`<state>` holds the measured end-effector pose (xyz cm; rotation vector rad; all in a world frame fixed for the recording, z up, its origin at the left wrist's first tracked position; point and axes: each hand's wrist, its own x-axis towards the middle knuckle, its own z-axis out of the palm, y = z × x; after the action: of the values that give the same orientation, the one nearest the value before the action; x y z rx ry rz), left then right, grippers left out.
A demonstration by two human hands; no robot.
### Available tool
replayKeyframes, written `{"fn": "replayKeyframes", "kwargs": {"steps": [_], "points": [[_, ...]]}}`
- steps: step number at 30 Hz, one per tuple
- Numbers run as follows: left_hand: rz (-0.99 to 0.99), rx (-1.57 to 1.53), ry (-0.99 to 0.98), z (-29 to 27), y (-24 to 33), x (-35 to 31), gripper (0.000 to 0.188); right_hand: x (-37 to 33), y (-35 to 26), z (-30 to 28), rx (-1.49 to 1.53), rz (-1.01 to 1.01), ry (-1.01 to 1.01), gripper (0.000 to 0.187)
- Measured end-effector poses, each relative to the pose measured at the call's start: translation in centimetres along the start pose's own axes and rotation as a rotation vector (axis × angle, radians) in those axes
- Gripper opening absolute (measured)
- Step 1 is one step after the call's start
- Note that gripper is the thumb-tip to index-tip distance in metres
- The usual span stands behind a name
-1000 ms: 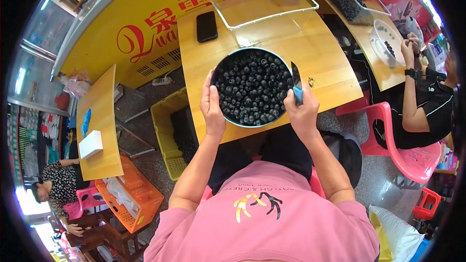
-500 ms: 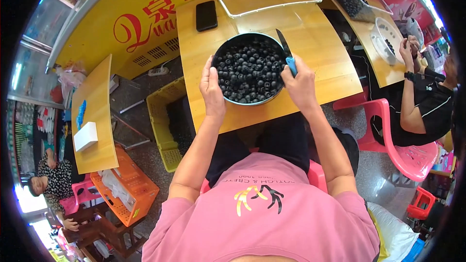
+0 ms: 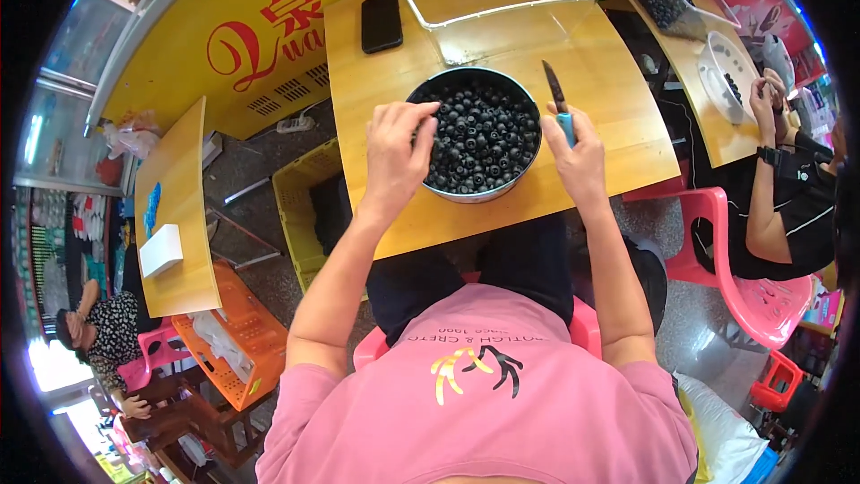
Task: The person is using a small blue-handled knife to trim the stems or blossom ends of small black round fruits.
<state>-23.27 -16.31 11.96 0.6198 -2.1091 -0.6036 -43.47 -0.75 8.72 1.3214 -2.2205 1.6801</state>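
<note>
A round bowl (image 3: 471, 198) stands near the front of the wooden table, filled with small round black fruits (image 3: 479, 134). Over its left rim reaches my left hand (image 3: 397, 152), fingers bent and thumb apart, with nothing visible between them. My right hand (image 3: 578, 154) is closed round the blue handle of a small knife (image 3: 557, 94) beside the right rim. Its dark blade points away from me, tip up. The lower part of the handle is hidden in my fist.
A black phone (image 3: 382, 22) and a clear, white-rimmed container (image 3: 511, 11) lie on the table (image 3: 618, 125). A yellow crate (image 3: 296, 206) is at the left. Two other people sit nearby, one at the right beside a white basin (image 3: 717, 58).
My left hand has left the bowl's outer side and moved over its left rim. The bowl sits slightly farther right in view. My right hand, still holding the knife, has shifted right.
</note>
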Motion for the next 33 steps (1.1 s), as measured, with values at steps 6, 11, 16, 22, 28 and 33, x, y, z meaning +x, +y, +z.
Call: {"fn": "replayKeyframes", "kwargs": {"steps": [6,11,16,22,28,33], "points": [[0.253,0.245,-0.366,1.4,-0.1,1.9,0.013,-1.1,-2.1,-1.7,0.176,0.206,-0.098,0.022],[0.222,0.203,-0.381,1.3,-0.2,2.0,0.012,-2.2,-3.8,-2.4,0.321,0.327,-0.247,0.018],[-0.313,-0.357,-0.434,0.6,0.8,2.1,0.012,-1.6,-6.1,-1.0,0.533,0.396,-0.275,0.02],[-0.471,-0.86,-0.308,-0.3,3.7,1.0,0.017,-0.6,-8.3,1.4,0.807,0.562,-0.376,0.024],[-0.172,-0.732,-0.221,-0.6,4.1,0.6,0.023,0.0,-8.6,1.8,1.128,0.771,-0.463,0.021],[0.039,-0.484,-0.127,-0.7,4.1,0.3,0.023,0.6,-8.6,1.6,1.23,0.901,-0.573,0.017]]}}
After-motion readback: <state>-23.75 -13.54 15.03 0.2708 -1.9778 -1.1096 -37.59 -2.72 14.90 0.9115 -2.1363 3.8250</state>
